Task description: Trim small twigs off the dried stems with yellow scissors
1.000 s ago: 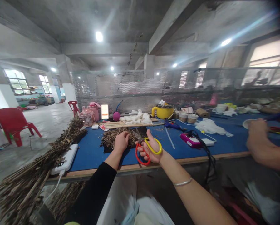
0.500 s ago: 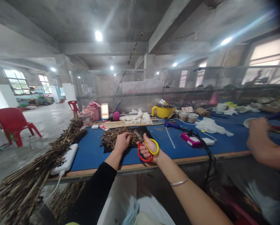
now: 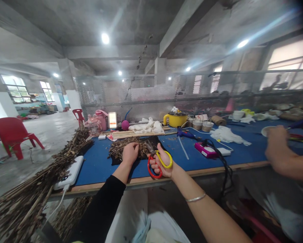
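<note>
My right hand (image 3: pixel 163 165) grips a pair of scissors (image 3: pixel 152 152) with one red and one yellow handle loop. Their blades point up and left over a heap of dried brown plant pieces (image 3: pixel 119 147), which lies on a black cloth (image 3: pixel 155 141) on the blue table. Beside the blades, at the heap's near edge, is my left hand (image 3: pixel 130 153). Its fingers are curled together, and whatever is between them is too small or hidden to tell.
Long dried stalks (image 3: pixel 37 182) and a white power strip (image 3: pixel 71 172) lie at the left table edge. Behind are thin sticks (image 3: pixel 131 135), white cloth (image 3: pixel 148 126) and a yellow pot (image 3: pixel 176 119). Rightward are a glue gun (image 3: pixel 185 133), a purple box (image 3: pixel 204 150) and another person's hand (image 3: pixel 278 138).
The scissor handles have spread a little, with the red loop moving down and left. My left hand stays beside the heap. The whole view has shifted slightly.
</note>
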Demonstrator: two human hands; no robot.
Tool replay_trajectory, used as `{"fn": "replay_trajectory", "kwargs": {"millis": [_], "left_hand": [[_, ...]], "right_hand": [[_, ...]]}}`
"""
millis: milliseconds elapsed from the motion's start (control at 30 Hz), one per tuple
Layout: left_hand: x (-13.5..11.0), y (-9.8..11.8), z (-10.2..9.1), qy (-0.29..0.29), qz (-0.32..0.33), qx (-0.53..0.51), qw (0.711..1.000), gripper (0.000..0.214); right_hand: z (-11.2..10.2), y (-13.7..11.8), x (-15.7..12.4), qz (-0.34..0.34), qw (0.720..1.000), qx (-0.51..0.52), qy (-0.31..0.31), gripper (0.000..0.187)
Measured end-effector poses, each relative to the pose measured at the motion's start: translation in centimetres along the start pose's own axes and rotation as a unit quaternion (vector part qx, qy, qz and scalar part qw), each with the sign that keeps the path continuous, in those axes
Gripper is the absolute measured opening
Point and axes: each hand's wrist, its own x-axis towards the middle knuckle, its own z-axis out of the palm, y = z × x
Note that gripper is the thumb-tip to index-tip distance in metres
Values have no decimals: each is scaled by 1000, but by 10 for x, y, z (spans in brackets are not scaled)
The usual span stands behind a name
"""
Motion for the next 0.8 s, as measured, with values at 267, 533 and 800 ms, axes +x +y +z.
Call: {"fn": "replay_trajectory", "kwargs": {"millis": [267,533,800], "left_hand": [[-1,-1,1,-5,-4,-15,1000,21],[-2,1,-3,-34,55,-7,998,20],[-4,5,-6,-41,27,14,999,22]], "right_hand": [[2,-1,-7,7,999,-16,-34,71],[-2,-1,7,-22,999,20,19,62],[-1,1,6,-20,999,-2,38,62]]}}
